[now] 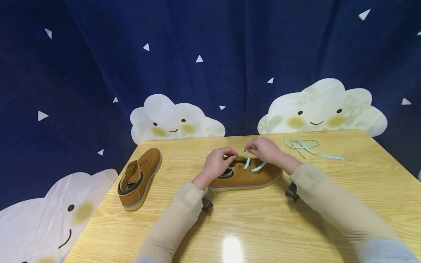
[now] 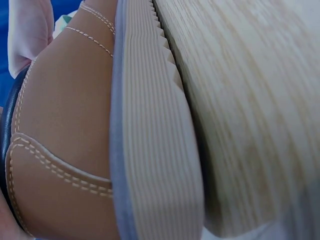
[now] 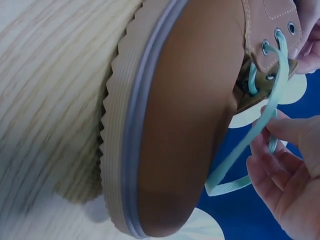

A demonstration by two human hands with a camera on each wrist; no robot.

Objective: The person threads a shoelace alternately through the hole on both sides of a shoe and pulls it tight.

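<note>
Toward counter's [image 1: 256,226] far edge, left hand [image 1: 215,162] pinches shoe [image 1: 248,179] at opening, right hand [image 1: 264,149] pinches lace [image 3: 278,95]; slack loop could twist if pulled unevenly.

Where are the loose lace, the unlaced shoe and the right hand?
Loose lace [image 1: 308,149], head view: its middle stretch.
Unlaced shoe [image 1: 146,176], head view: its side.
Right hand [image 1: 265,149], head view: back of the hand.

A navy cloud-print curtain [image 1: 217,73] is hanging behind a wood-grain table [image 1: 260,226], where a white glare [image 1: 232,249] is shining.
</note>
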